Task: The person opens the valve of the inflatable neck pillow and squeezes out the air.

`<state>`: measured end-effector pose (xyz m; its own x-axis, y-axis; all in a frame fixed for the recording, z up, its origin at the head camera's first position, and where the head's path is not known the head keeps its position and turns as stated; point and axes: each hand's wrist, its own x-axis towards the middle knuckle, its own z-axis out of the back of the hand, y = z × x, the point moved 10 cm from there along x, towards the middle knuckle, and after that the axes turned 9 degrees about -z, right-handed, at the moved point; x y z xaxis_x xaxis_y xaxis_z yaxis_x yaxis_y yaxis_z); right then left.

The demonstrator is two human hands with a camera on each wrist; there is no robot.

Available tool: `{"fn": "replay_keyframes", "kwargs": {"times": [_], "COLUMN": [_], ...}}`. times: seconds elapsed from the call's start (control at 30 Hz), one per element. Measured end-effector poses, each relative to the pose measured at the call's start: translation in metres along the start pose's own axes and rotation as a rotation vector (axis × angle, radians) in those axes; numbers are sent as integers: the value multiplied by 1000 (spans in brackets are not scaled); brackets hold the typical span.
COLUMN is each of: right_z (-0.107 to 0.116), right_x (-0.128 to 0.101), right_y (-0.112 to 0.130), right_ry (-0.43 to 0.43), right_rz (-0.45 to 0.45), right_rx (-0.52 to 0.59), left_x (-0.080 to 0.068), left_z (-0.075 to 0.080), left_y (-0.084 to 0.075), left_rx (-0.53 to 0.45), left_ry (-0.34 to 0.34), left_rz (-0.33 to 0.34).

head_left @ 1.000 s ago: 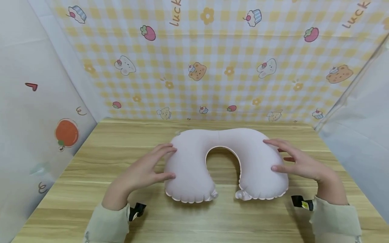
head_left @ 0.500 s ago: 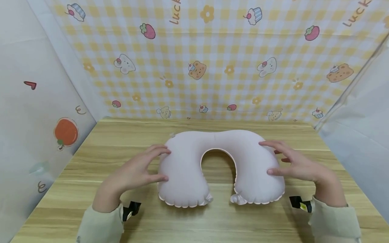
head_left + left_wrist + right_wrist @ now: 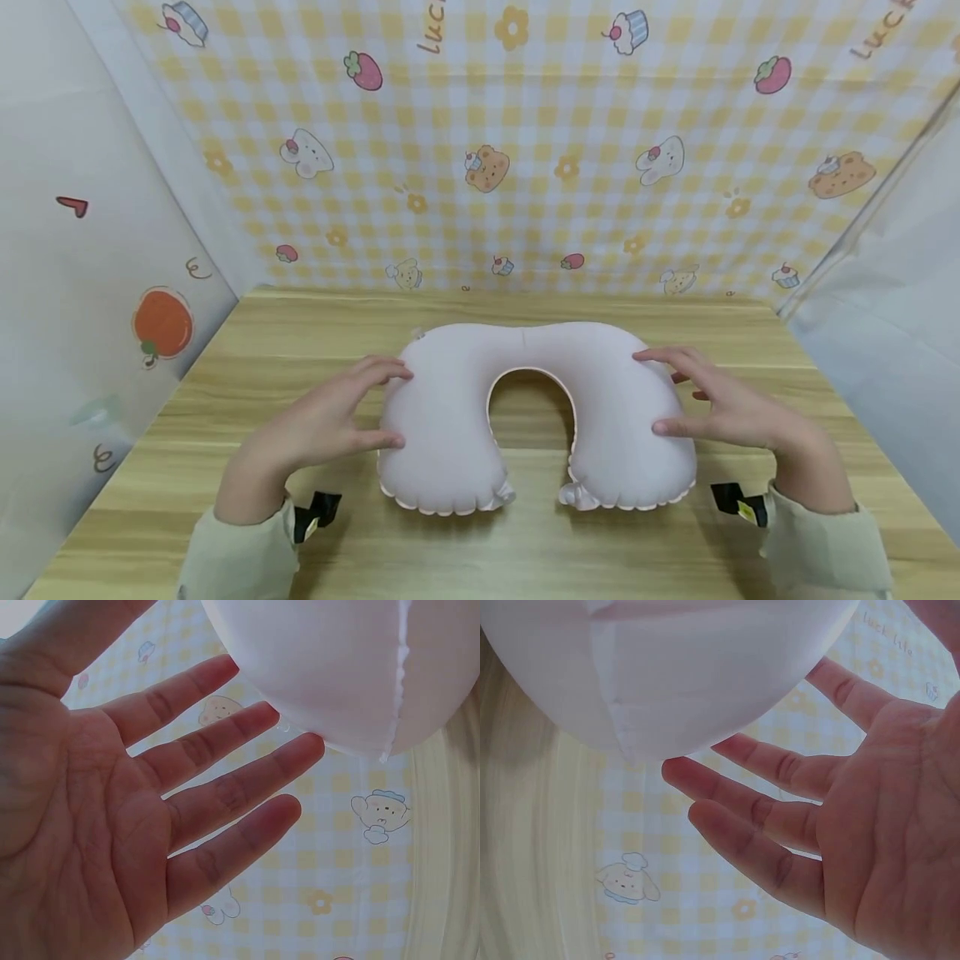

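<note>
A pale pink, U-shaped inflatable neck pillow (image 3: 442, 417) lies at the middle of the wooden table, its opening toward me and its ends gathered along a ruffled seam. At its left side is my left hand (image 3: 322, 425), thumb and fingertips touching the outer curve. My right hand (image 3: 731, 412) touches the opposite side in the same way. In the left wrist view, the spread, nearly straight fingers (image 3: 240, 787) reach the bulging pillow (image 3: 322, 667) with their tips. The right wrist view has the fingers (image 3: 742, 825) extended along the pillow's underside (image 3: 697, 682), palm off the fabric.
The wooden table (image 3: 480, 567) ends at a yellow-and-white checked backdrop (image 3: 555, 108) printed with cartoon animals and fruit. A white sheet (image 3: 90, 275) borders the left side, another pale sheet (image 3: 900, 275) the right. Black straps with small devices (image 3: 318, 512) sit at both wrists.
The neck pillow has shifted to the left and slightly toward me. Both hands have moved along with it, fingertips staying at its two sides.
</note>
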<state>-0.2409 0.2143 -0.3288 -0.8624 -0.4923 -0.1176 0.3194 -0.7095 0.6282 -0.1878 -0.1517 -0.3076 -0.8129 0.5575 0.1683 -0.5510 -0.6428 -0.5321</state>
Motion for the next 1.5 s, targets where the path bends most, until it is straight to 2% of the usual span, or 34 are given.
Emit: {"fn": "replay_keyframes", "kwargs": {"times": [0.53,0.77,0.9,1.0,1.2,1.5], "right_z": [2,10,9,12,21,47], "right_x": [3,7,4,-3,-2,18], "right_y": [-5,1,-1,-4,1,23], "right_ry": [31,26,23,-5,-37,-29], "right_rz": [-29,-32,-42,-39,-35,-36], "right_rx": [-21,-55,-60,-62,-62,-88], "left_x": [3,3,3,3,5,21], "left_z": [-3,5,5,3,17,30], "left_y": [6,3,6,11,28,44], "left_rx": [-29,-35,-63,-94,-60,-24], "left_ry": [35,24,16,17,-23,-37], "left_rz": [65,58,51,57,82,75]}}
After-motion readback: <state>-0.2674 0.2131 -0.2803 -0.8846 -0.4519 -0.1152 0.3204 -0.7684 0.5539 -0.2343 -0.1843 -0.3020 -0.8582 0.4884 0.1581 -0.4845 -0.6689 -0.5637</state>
